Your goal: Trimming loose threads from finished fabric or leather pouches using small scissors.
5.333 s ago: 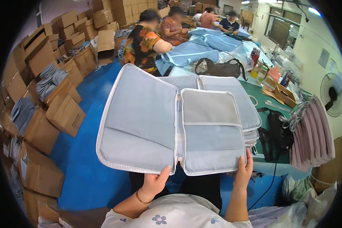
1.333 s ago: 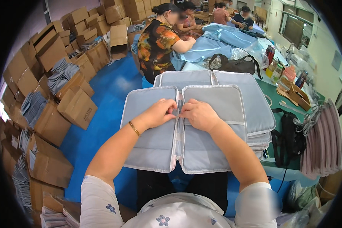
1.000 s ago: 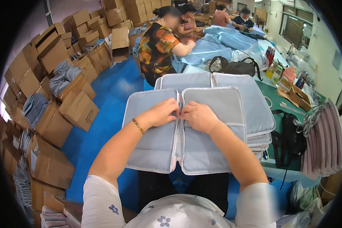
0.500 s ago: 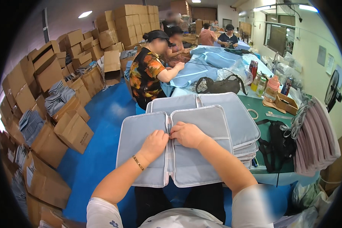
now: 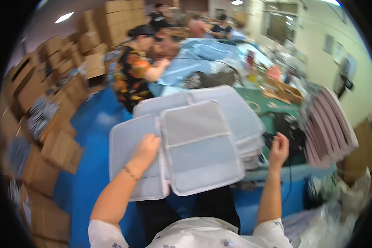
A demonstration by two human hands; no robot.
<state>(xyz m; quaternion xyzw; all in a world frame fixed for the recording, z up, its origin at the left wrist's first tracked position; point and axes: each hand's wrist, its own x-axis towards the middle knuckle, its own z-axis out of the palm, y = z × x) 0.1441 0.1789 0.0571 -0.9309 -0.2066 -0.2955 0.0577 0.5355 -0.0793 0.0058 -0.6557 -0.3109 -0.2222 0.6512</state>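
A grey-blue fabric case (image 5: 202, 161) lies spread open before me, its two padded panels joined at a narrow spine and edged in pale binding. My left hand (image 5: 148, 149) rests on the left panel beside the spine, fingers curled closed; what they pinch, if anything, is hidden. Off the case to the right, my right hand (image 5: 279, 151) is raised near the table's front edge, beside a black strapped bag (image 5: 288, 126). Its fingers are bent and blurred, and I cannot see whether anything is between them. Similar cases (image 5: 231, 109) are stacked under and behind the open one.
Pinkish padded pieces (image 5: 328, 128) stand at the right of the green tabletop (image 5: 256, 97). Beyond are a tape roll (image 5: 253, 106), a small box (image 5: 290, 94) and blue fabric (image 5: 206, 51). A co-worker (image 5: 134, 70) sits at the far left; cardboard boxes (image 5: 62, 151) line the left side.
My right hand has left the spine of the case and moved right, toward the black bag. My left hand stays by the spine. The whole view has shifted.
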